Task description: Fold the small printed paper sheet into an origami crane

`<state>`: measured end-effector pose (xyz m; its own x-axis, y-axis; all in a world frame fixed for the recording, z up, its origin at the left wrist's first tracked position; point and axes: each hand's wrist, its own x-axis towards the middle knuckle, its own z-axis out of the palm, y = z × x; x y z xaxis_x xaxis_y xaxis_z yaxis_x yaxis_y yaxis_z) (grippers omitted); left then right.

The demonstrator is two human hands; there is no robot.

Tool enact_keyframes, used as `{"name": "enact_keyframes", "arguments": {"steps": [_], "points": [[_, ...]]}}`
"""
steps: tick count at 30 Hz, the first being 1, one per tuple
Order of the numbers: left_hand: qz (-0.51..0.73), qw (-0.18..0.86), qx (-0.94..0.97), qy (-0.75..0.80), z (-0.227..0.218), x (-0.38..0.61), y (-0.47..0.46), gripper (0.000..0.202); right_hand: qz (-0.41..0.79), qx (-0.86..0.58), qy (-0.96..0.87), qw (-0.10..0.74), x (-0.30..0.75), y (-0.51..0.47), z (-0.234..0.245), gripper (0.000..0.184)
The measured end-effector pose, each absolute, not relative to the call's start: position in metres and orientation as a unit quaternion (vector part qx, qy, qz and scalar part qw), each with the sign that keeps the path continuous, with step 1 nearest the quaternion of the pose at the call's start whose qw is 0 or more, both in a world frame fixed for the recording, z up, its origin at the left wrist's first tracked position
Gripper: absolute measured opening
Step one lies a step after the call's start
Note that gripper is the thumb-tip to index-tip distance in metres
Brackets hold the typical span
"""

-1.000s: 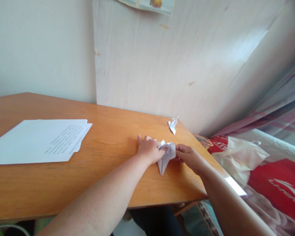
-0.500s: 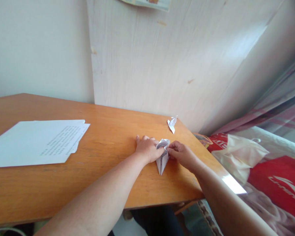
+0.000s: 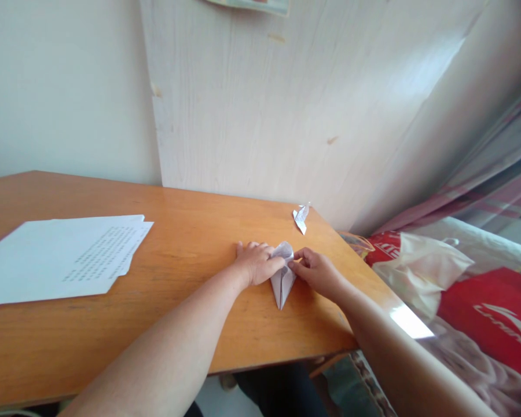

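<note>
A folded piece of paper (image 3: pixel 281 288), kite-shaped with its point towards me, lies on the wooden table between my hands. Its upper flap is raised and curved. My left hand (image 3: pixel 257 263) rests on the table with its fingers stretched out to the left, and its thumb presses on the paper's middle. From the other side, my right hand (image 3: pixel 315 269) pinches the paper's right edge between thumb and fingers. Beyond the hands, near the far right corner, sits a small folded paper figure (image 3: pixel 301 219) with pointed ends.
A stack of white sheets (image 3: pixel 69 255), partly printed, lies on the left of the wooden table (image 3: pixel 178 336). Behind the table stands a pale board (image 3: pixel 243 116) against the wall. Right of the table edge are a red bag (image 3: pixel 481 324) and a cream bag (image 3: pixel 434 260).
The raised flap at the top of the folded paper has changed shape and now stands more as one rounded fold. Both hands stay on the paper; the view has shifted slightly.
</note>
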<state>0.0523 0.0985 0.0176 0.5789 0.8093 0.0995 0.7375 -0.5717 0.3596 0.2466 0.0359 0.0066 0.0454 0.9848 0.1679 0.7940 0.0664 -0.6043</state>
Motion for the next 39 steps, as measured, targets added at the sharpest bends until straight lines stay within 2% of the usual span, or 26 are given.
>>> {"name": "enact_keyframes", "arguments": {"steps": [4, 11, 17, 25, 30, 35, 39], "points": [[0.122, 0.148, 0.878, 0.438, 0.020, 0.050, 0.097, 0.046, 0.123, -0.672, -0.682, 0.262, 0.246, 0.035, 0.006, 0.020], [0.148, 0.114, 0.887, 0.423, 0.014, 0.054, 0.091, 0.061, 0.062, -0.700, -0.680, 0.208, 0.242, 0.032, 0.007, 0.009], [0.149, 0.108, 0.885, 0.427, 0.009, 0.056, 0.092, 0.060, 0.081, -0.695, -0.684, 0.207, 0.240, 0.031, 0.010, 0.014], [0.151, 0.112, 0.887, 0.421, 0.008, 0.055, 0.094, 0.069, 0.047, -0.748, -0.644, 0.154, 0.233, 0.029, 0.018, 0.018], [0.151, 0.123, 0.883, 0.427, 0.008, 0.055, 0.095, 0.069, 0.076, -0.675, -0.692, 0.244, 0.243, 0.029, 0.022, 0.019], [0.145, 0.130, 0.882, 0.429, 0.011, 0.054, 0.093, 0.071, 0.192, -0.557, -0.712, 0.384, 0.248, 0.028, 0.038, 0.036], [0.139, 0.141, 0.876, 0.439, 0.014, 0.054, 0.091, 0.065, 0.185, -0.569, -0.688, 0.411, 0.245, 0.035, 0.049, 0.031]]}}
